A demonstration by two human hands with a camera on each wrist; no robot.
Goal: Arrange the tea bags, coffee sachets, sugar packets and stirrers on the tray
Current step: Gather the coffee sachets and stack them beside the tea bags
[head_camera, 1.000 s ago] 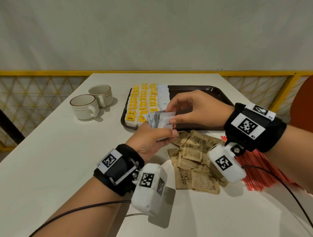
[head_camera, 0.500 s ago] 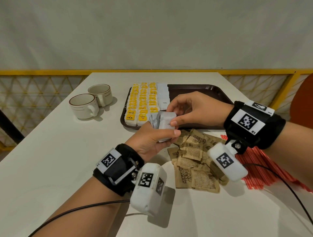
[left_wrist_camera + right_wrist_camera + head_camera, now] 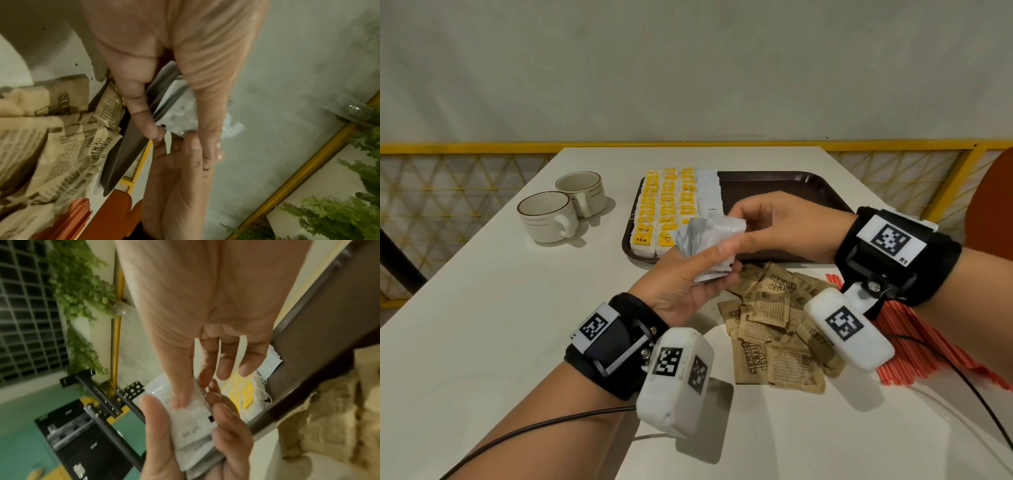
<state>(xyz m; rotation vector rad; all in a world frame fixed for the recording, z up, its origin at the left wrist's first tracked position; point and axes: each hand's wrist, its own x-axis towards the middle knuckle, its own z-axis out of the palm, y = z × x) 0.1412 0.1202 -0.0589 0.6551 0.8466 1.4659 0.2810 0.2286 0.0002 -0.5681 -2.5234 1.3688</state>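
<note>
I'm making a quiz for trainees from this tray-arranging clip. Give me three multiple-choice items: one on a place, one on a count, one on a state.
1. Where do the brown sugar packets lie?
A. on the tray
B. on the table, on the near side of the tray
C. in a cup

2. How many cups stand left of the tray?
A. one
B. two
C. four

3. What does the left hand do?
A. holds a stack of white sachets
B. rests flat
C. lifts a cup

Key: B, the packets lie heaped on the table; B, two cups show; A, fingers curl round the stack.
</note>
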